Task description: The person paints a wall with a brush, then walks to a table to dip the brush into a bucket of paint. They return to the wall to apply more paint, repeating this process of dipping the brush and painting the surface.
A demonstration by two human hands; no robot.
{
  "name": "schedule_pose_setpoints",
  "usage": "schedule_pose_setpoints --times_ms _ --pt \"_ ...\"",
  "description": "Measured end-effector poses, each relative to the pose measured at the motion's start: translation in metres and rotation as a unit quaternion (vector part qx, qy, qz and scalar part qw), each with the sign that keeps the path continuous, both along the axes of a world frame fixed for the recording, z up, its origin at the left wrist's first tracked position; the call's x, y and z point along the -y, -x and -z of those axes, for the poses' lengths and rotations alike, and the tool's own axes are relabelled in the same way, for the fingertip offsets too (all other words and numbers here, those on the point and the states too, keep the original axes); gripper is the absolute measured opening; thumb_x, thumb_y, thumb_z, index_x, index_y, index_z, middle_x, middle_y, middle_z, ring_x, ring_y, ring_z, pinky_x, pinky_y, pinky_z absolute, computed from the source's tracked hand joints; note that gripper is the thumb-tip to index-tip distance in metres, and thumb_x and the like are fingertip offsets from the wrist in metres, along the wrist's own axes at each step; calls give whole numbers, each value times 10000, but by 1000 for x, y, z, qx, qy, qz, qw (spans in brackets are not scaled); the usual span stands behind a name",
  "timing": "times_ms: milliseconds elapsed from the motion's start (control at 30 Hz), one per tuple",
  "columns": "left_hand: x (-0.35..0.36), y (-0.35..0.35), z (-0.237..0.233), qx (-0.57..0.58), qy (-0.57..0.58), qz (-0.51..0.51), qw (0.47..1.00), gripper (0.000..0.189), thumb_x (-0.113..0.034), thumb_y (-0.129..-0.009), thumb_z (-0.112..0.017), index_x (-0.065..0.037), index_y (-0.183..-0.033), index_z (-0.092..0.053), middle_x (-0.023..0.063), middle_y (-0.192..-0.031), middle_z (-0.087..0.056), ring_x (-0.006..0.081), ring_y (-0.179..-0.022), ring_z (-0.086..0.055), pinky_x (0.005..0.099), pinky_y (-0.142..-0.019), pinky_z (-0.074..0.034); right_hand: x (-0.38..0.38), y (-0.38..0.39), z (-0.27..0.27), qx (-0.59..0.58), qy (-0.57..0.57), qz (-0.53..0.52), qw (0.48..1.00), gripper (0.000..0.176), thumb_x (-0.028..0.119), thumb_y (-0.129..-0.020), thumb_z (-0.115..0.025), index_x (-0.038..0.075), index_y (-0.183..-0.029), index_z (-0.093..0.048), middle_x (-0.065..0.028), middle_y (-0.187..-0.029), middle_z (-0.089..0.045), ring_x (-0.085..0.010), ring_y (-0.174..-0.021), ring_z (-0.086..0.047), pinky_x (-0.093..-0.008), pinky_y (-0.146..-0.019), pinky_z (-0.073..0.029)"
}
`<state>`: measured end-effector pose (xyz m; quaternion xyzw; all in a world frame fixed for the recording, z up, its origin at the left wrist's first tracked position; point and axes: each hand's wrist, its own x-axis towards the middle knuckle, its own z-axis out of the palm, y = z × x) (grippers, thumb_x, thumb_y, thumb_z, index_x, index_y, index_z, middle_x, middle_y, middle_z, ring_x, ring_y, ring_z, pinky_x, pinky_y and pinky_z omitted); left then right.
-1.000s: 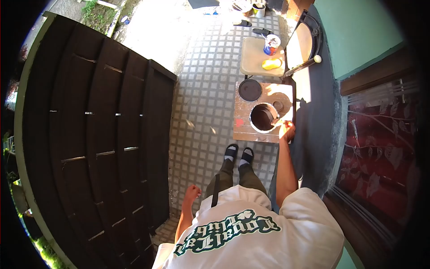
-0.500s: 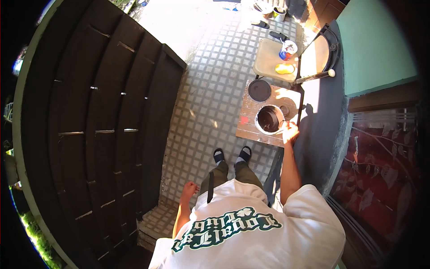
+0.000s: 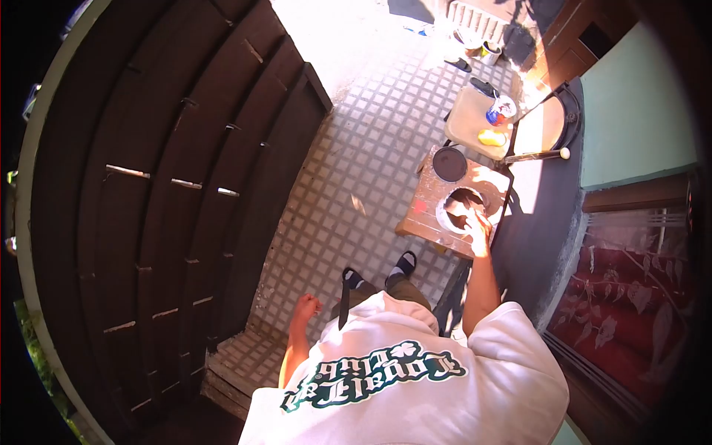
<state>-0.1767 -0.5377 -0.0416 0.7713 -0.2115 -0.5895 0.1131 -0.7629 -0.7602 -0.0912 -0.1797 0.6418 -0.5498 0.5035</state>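
Note:
A pail of dark brown paint (image 3: 447, 219) stands on a small wooden table (image 3: 410, 220), its pale rim smeared with brown. My right hand (image 3: 479, 231) is at the pail's near right edge, fingers bent over the rim. Whatever it grips is too small and glaring to make out. Behind the pail lies a round dark lid (image 3: 449, 164). Down by my left thigh, away from the table, my left hand (image 3: 308, 306) hangs with its fingers curled in; nothing shows in it.
A folding chair (image 3: 466, 122) beyond the table carries a blue and white can (image 3: 501, 110) and a yellow object (image 3: 492, 137). A dark slatted panel (image 3: 170, 222) rises on the left. Along the right run a wall and a window (image 3: 615, 274). Slippers and buckets (image 3: 489, 52) are farther back.
My right hand has shifted from beside the pail to over its rim. The view has turned, so the table and chair appear farther right and lower. My left hand stays curled.

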Motion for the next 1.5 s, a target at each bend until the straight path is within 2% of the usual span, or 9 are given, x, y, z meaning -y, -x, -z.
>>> schedule_pose_setpoints --times_ms 200,267,367,433,600,1000,1067,1267,1500 --pt "-40 -30 13 -8 -9 -57 998 127 -193 -903 -574 -78 -951 -600 77 -936 -735 204 -816 -724 377 -695 -541 -21 -17 23 357 225 -42 906 294 224 -1017 -601 34 -1237 -645 -58 -1047 -682 -207 -909 -674 -389 -833 -589" --pt "-57 -37 16 -16 -2 -90 996 143 -202 -907 -578 -75 -966 -605 80 -945 -734 213 -829 -726 386 -706 -545 -22 -70 -20 182 276 -147 932 267 253 -1080 -476 58 -1216 -596 -65 -1146 -639 -241 -1095 -621 -443 -1042 -505" --pt "-80 -47 17 -29 1 -143 989 120 -158 -921 -563 -66 -973 -618 115 -963 -738 277 -891 -738 435 -789 -580 -8 -149 -66 453 209 -105 860 262 240 -1099 -451 87 -1281 -562 -71 -1185 -621 -245 -1090 -611 -408 -1057 -485" --pt "-97 -55 22 -31 3 -164 986 146 -164 -922 -564 -63 -1003 -631 123 -972 -735 283 -909 -735 447 -802 -579 6 -211 -105 441 44 -38 896 303 347 -997 -655 135 -1207 -601 -74 -1232 -641 -244 -1199 -602 -437 -1099 -457" --pt "-150 -73 22 -34 40 -241 969 203 -203 -942 -556 -56 -1047 -647 133 -980 -728 295 -927 -725 453 -810 -581 20 -362 -186 480 27 -173 860 229 341 -979 -687 113 -988 -704 -43 -926 -731 -181 -822 -702 -352 -829 -608" --pt "-311 -91 45 46 66 -379 922 173 -189 -883 -573 -54 -926 -671 99 -856 -720 237 -760 -723 393 -638 -561 -59 -622 -242 547 -77 -383 740 160 215 -998 -626 76 -978 -702 -94 -961 -764 -197 -867 -729 -371 -863 -617" --pt "-330 -72 57 -22 64 -540 839 179 -196 -873 -581 -53 -918 -679 102 -848 -717 237 -751 -720 393 -632 -560 -78 -657 -246 536 -104 -408 732 149 206 -986 -638 69 -975 -697 -105 -965 -760 -204 -873 -729 -375 -884 -613" --pt "-358 -19 103 -21 116 -611 783 192 -194 -844 -600 -42 -905 -701 101 -840 -702 232 -714 -690 390 -632 -557 -135 -764 -265 522 -184 -477 682 110 168 -960 -650 64 -959 -686 -109 -982 -756 -207 -901 -729 -378 -908 -604" --pt "-345 -17 59 5 64 -702 709 204 -202 -848 -617 -29 -879 -721 104 -814 -716 228 -701 -706 389 -595 -558 -206 -889 -283 526 -292 -581 548 132 188 -970 -641 75 -1008 -699 -126 -1035 -761 -213 -920 -738 -356 -878 -614"
